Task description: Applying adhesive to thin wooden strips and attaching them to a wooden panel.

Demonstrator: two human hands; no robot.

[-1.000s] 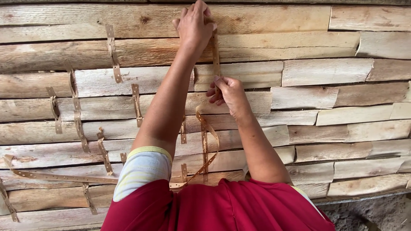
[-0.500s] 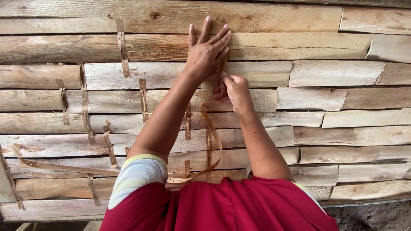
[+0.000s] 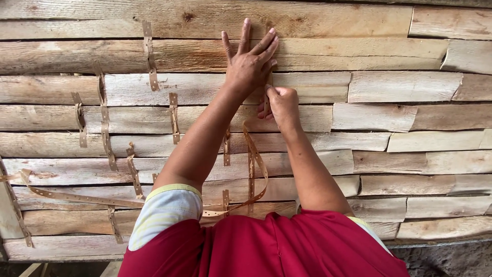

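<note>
Left hand [image 3: 249, 64] lies flat and open on the plank wall [image 3: 359, 20], fingers spread wide, palm pressing the rough grey-tan wood and gripping nothing. Right hand [image 3: 281, 104] sits just below and to the right of it, touching its heel, curled into a loose fist with thumb and fingertips pinched together at the top. It appears to pinch the upper end of a thin perforated strap [image 3: 253, 154], though the contact itself is hidden behind the knuckles, so I cannot tell for certain.

That strap is a narrow tan band, flat and flexible, punched with a row of small round holes. From under the right hand it drops down, bows outward in a loop between the two forearms, then curves left near the red shirt [image 3: 266, 246] and runs on as a long tail [image 3: 77, 196] across the lower boards, well to the left of the grip.

The wall is made of split, rough-sawn boards laid horizontally, weathered pale, with ragged ends and dark gaps between courses. Short strap pieces [image 3: 148, 54] of the same perforated band are fixed upright across the board joints to the left of the hands, some straight, some slightly slanted. One short piece [image 3: 226, 147] shows below the grip, between the forearms. The left sleeve [image 3: 164, 210] is pale with a yellow-green edge.
</note>
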